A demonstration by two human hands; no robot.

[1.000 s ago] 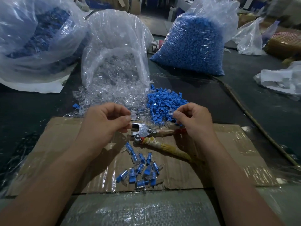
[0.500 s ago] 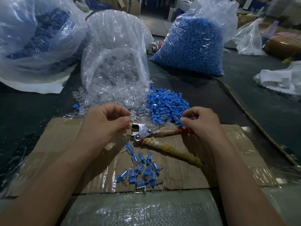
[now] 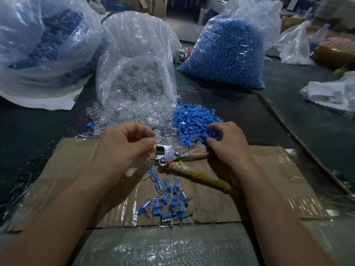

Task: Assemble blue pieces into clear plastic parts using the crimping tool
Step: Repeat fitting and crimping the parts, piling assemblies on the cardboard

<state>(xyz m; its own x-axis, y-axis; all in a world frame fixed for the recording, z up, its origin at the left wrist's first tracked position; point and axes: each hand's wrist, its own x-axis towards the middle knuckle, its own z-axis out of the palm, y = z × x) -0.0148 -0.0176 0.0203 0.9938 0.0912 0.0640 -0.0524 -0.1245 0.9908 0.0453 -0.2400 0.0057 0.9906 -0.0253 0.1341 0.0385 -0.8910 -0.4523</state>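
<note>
My right hand (image 3: 228, 143) has moved up into the blue pile (image 3: 194, 120), fingers curled, can't tell if it's caught anything. My left hand (image 3: 124, 144) pinches a clear part (image 3: 157, 138), so I'd pluck just one piece.

Shiny bare-metal crimping tool (image 3: 169, 153) with cloth-wrapped handles lies on matt, tape-glossed cardboard (image 3: 259, 189); blue pieces (image 3: 194, 120) are matt plastic, clear plastic parts (image 3: 130, 114) glossy.
</note>
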